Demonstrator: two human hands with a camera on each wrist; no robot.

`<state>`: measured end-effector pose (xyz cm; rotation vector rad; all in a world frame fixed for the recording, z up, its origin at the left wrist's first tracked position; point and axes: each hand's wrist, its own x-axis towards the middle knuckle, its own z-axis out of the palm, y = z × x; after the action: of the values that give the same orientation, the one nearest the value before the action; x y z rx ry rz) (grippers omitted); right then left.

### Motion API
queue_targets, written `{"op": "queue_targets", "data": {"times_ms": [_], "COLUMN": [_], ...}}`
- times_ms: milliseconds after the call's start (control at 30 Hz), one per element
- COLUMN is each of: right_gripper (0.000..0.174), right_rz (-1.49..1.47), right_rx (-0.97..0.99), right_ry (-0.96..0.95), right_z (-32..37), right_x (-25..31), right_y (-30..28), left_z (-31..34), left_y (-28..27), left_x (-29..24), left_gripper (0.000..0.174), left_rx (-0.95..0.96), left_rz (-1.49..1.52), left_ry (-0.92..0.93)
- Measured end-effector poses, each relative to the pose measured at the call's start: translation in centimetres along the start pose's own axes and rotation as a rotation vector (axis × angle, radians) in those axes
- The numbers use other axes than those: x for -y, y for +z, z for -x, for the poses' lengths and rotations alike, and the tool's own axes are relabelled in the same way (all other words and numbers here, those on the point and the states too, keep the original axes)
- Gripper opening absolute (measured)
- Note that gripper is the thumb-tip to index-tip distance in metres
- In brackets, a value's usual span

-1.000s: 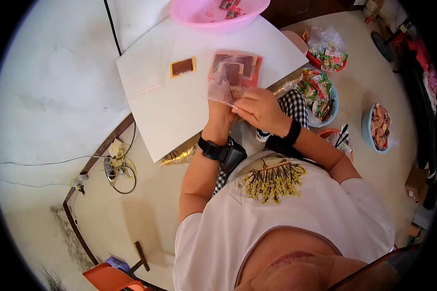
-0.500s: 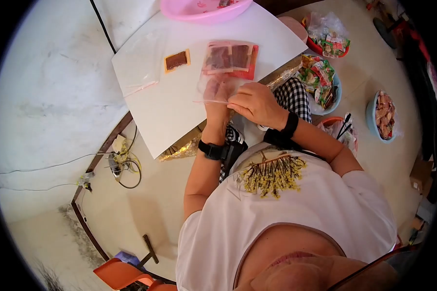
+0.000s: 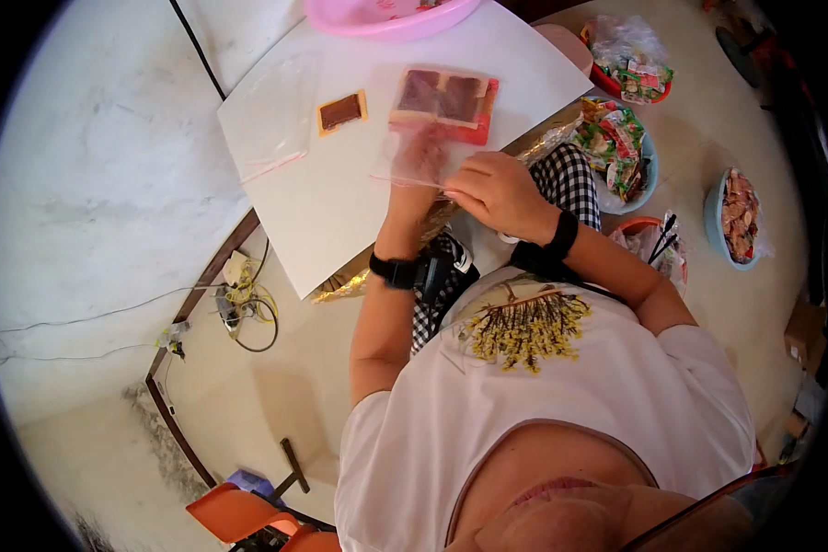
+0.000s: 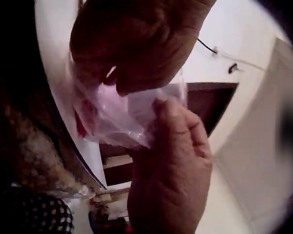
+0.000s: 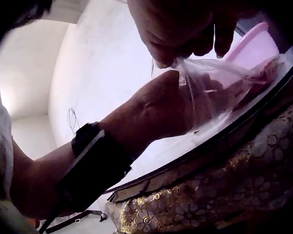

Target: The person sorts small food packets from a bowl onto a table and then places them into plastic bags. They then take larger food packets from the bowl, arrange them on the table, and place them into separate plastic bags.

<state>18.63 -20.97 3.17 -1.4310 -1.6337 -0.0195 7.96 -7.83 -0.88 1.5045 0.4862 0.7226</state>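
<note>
My left hand (image 3: pixel 418 164) reaches inside a clear plastic bag (image 3: pixel 386 167), its fingers showing blurred through the film. In the right wrist view the bag (image 5: pixel 195 100) wraps over that hand, which looks stretched out. With thumb and fingers my right hand (image 3: pixel 501 191) pinches the bag's near edge. Beyond the left fingers lie flat dark-brown packs (image 3: pixel 462 95) with tan borders, side by side over a red layer (image 3: pixel 469 133), with the clear film overlapping them. To their left, a single brown pack with a yellow border (image 3: pixel 342 112) lies on the white table (image 3: pixel 317 202).
Another clear bag with a pinkish strip (image 3: pixel 274 166) lies on the table's left. A pink basin (image 3: pixel 396 26) stands at the far edge. On the floor to the right are a blue basin (image 3: pixel 653 175) of colourful packets and another blue basin (image 3: pixel 716 225) of brownish packets.
My left hand has drawn slightly back from the brown packs, which now lie more squarely side by side. The right hand keeps its pinch on the bag edge. The head view has shifted a little.
</note>
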Motion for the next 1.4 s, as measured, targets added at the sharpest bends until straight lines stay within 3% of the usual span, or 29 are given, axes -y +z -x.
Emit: {"op": "queue_targets", "data": {"times_ms": [67, 167, 233, 300, 367, 467, 567, 667, 867, 967, 1067, 1167, 1267, 1400], "right_gripper": [0.010, 0.009, 0.008, 0.008, 0.008, 0.008, 0.009, 0.009, 0.009, 0.009, 0.008, 0.007, 0.006, 0.009], "right_rz": [-0.047, -0.051, -0.056, -0.078, -0.074, -0.098, -0.084, -0.066, -0.096, -0.084, -0.072, -0.052, -0.040, -0.075], "right_rx": [-0.010, 0.019, 0.040, 0.061, 0.087, 0.115, 0.130, 0.183, 0.189, 0.221, 0.208, 0.164, 0.083, -0.002], "right_ry": [0.015, 0.039, 0.035, 0.045, 0.041, 0.012, -0.009, -0.016, -0.008, 0.008, 0.049, 0.108, 0.131, 0.133], "right_z": [-0.3, -0.2, -0.3, -0.3, -0.2, -0.5, -0.3, -0.5, -0.2, -0.1, 0.3, 0.6, 0.7, 0.8], "right_x": [0.2, -0.1, -0.2, -0.4, -0.6, -0.8, -0.7, -0.9, -0.8, -0.7, -0.7, -0.1, 0.4, 0.9], "right_y": [-0.2, -0.4, -0.6, -0.8, -1.0, -1.3, -1.7, -1.9, -1.2, -1.3, -1.3, -1.7, -1.6, -1.7], "left_z": [2.7, 3.9, 2.9, 0.2, -3.0, -6.6, -8.9, -10.3, -9.0, -7.8, -5.7, -3.2, -0.4, 2.8], "left_y": [-0.9, -5.0, -9.1, -12.5, -13.9, -15.9, -16.0, -16.4, -15.7, -15.0, -14.4, -15.2, -15.8, -16.1], "left_x": [-4.1, -9.2, -10.5, -10.0, -8.1, -3.3, -0.9, -0.3, -1.5, -3.3, -4.5, -3.7, -3.6, -4.2], "left_gripper": [0.016, 0.013, 0.013, 0.014, 0.021, 0.036, 0.050, 0.054, 0.050, 0.059, 0.063, 0.045, 0.049, 0.061], "left_rx": [0.114, 0.520, 0.405, 0.230, 0.061, 0.047, 0.097, 0.191, 0.083, 0.141, 0.071, -0.027, -0.065, -0.123], "left_rz": [-0.318, -0.318, -0.113, -0.445, -0.811, -1.180, -1.432, -1.453, -1.429, -1.403, -1.336, -1.365, -1.344, -1.218], "left_ry": [0.050, -0.172, -0.449, -0.354, -0.128, 0.206, 0.296, 0.153, 0.005, -0.219, -0.287, -0.242, -0.232, -0.364]}}
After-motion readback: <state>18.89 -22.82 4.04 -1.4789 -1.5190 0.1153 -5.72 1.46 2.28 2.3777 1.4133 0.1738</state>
